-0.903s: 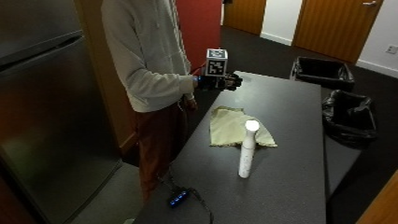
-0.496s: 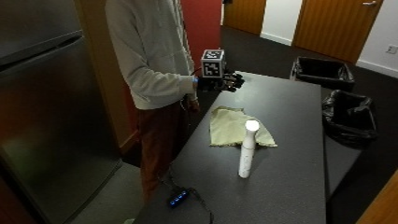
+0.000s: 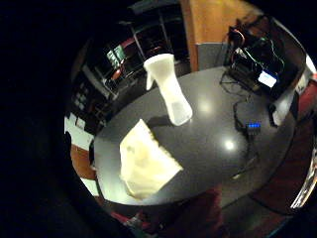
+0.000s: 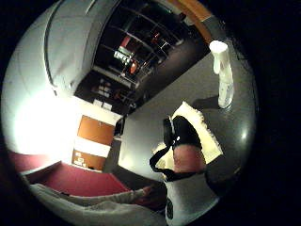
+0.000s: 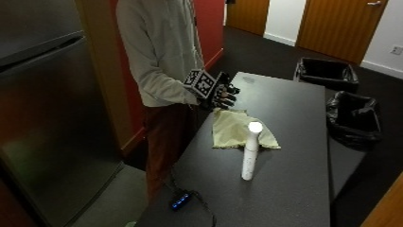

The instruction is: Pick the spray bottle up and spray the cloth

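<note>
Taking the spray bottle (image 5: 250,150) as the landmark: nearest the outside camera, a small black device with blue lights (image 5: 180,200) lies on the table (image 5: 296,123) between the bottle and the near edge. The white bottle stands upright, untouched. Just beyond it the pale yellow cloth (image 5: 238,129) lies crumpled flat, 1 corner reaching close to the bottle's base. Past the cloth, the gloved right hand (image 5: 222,95) hovers above the cloth's far edge, fingers relaxed and loosely spread, holding nothing. Beyond the table sit 2 black bins (image 5: 327,73).
</note>
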